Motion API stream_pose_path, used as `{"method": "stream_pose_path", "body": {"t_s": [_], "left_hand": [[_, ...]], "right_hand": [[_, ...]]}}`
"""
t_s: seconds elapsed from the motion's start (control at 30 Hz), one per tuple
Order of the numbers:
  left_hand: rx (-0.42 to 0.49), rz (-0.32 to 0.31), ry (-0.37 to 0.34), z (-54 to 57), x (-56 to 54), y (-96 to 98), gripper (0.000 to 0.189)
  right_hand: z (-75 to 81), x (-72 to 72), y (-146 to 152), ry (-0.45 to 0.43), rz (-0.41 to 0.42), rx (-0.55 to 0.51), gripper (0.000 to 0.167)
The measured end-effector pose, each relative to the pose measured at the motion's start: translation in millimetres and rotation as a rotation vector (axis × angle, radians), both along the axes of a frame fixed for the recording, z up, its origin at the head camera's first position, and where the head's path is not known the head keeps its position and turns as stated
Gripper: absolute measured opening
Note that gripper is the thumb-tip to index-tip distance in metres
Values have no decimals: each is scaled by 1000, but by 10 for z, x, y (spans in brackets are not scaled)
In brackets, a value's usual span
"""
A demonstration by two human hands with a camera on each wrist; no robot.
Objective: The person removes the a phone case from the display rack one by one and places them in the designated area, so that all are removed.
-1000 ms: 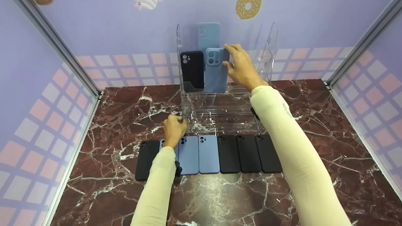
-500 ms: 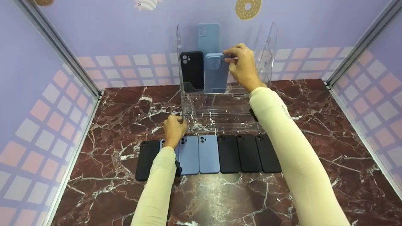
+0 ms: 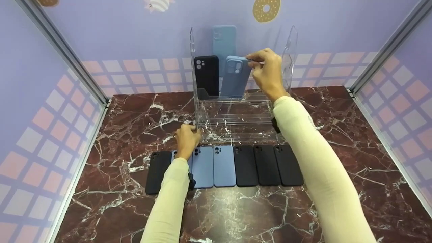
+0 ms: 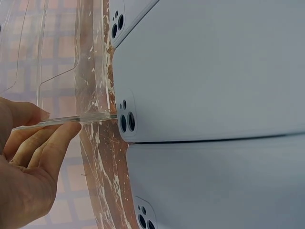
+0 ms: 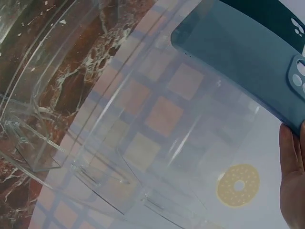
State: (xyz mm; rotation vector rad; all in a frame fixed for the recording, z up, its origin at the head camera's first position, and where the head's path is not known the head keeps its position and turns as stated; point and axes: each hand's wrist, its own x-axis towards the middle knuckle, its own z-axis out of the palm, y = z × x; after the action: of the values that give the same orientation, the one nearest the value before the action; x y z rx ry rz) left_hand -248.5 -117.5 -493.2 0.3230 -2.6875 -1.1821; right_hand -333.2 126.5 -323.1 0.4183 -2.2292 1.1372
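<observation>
In the head view my right hand (image 3: pixel 269 72) pinches the top right corner of a blue phone case (image 3: pixel 234 82). The case tilts to the right, its lower end at the front lip of a tier of the clear acrylic display rack (image 3: pixel 240 118). Beside it on the left a black phone case (image 3: pixel 207 76) stands upright in the rack, and a light blue phone case (image 3: pixel 224 38) stands higher behind. My left hand (image 3: pixel 188 140) grips the front of the rack's left side panel; the left wrist view shows thumb and fingers on that thin clear edge (image 4: pixel 64 120).
Along the front of the rack lies a row of blue phone cases (image 3: pixel 224 167) and black phone cases (image 3: pixel 246 166) on the marbled tabletop (image 3: pixel 128 135). A patterned purple wall (image 3: pixel 135 33) stands behind, with side panels left and right.
The blue case has gone from upright to leaning right as my right hand shifted slightly right, its fingers drawn to the corner. My left hand has kept its place on the rack.
</observation>
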Motion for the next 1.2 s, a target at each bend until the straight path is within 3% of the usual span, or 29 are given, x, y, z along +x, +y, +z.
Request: {"method": "stream_pose_path", "body": {"t_s": [0.43, 0.73, 0.97, 1.2], "left_hand": [[-4, -5, 17, -15, -3, -18, 14], [-24, -9, 33, -13, -21, 4, 13], [-18, -10, 24, -10, -43, 3, 16], [-13, -13, 34, -30, -36, -8, 13]], "right_hand": [[414, 264, 208, -7, -10, -168, 14], [523, 450, 701, 15, -67, -116, 14], [453, 550, 1194, -140, -147, -31, 16], [295, 599, 1750, -309, -209, 149, 20]]}}
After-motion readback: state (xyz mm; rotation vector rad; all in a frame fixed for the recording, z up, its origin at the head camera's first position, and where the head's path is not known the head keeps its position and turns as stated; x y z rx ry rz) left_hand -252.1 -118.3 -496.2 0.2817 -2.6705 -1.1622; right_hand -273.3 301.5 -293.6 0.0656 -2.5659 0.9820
